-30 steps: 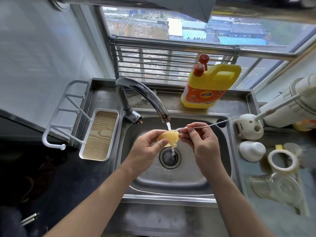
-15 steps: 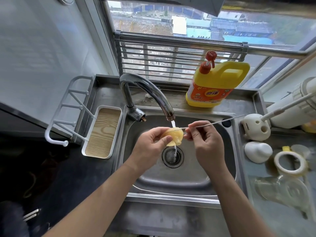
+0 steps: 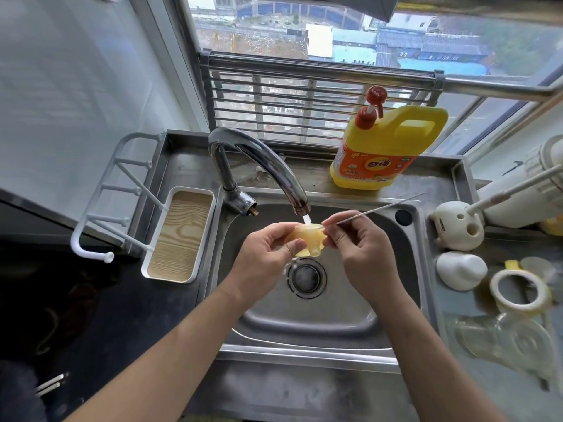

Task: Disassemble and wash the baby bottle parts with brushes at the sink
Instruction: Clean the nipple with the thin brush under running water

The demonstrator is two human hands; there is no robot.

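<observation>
My left hand [image 3: 268,254] pinches a yellowish translucent bottle nipple [image 3: 310,242] under the running faucet [image 3: 262,166], above the sink [image 3: 320,312] drain. My right hand [image 3: 359,242] pinches a thin white straw brush [image 3: 380,208]; its tip meets the nipple and its handle points up to the right. On the counter to the right lie the clear bottle body [image 3: 499,336], a white and yellow collar ring [image 3: 521,290] and a white cap [image 3: 460,269].
A yellow detergent jug [image 3: 384,150] stands behind the sink. A white brush holder [image 3: 457,226] with a long-handled brush sits at the right. A white rack with a wood-look tray [image 3: 179,236] stands left of the sink.
Both hands stay under the stream with the nipple and brush. The nipple has turned slightly in my left fingers. The camera has shifted a little.
</observation>
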